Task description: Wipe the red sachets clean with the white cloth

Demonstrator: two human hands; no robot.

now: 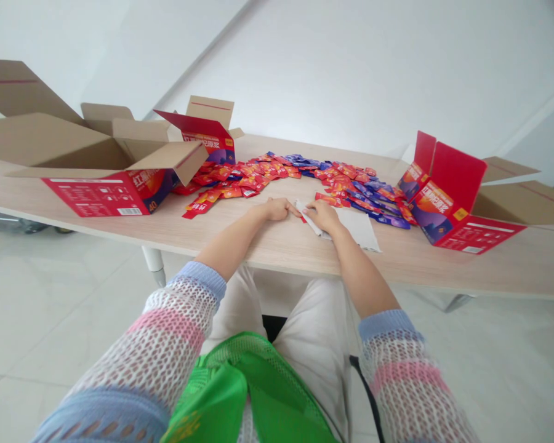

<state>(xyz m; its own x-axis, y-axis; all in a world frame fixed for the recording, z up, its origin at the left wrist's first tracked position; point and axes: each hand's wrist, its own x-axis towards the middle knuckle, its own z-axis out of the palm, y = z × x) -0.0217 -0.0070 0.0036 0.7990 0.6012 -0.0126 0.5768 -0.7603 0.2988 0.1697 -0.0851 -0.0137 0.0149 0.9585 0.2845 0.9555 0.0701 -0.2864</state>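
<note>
Two bare hands are working close together on a pale wood-grain tabletop (189, 240). The left hand (281, 209) is stretching its index finger toward a small red piece (303, 219) at the left end of a flat, white, folded card (357, 226); whether its grip is holding that piece, I cannot tell. The right hand (322, 215) is bending over the card's left part, its grip narrow, with the fingers drawn in against the folded edge; whether they are pinching it is not clear. The card is lying near the front edge, its bare right part extending beyond the right wrist. Behind the hands, glossy red-orange sachets (253, 175) and purple-blue sachets (373, 195) are lying in a wide arc. Two open red cardboard boxes with brown insides are standing at the left, one large (106, 198) and one farther back (212, 144); another open red cardboard box (438, 206) is standing at the right.
</note>
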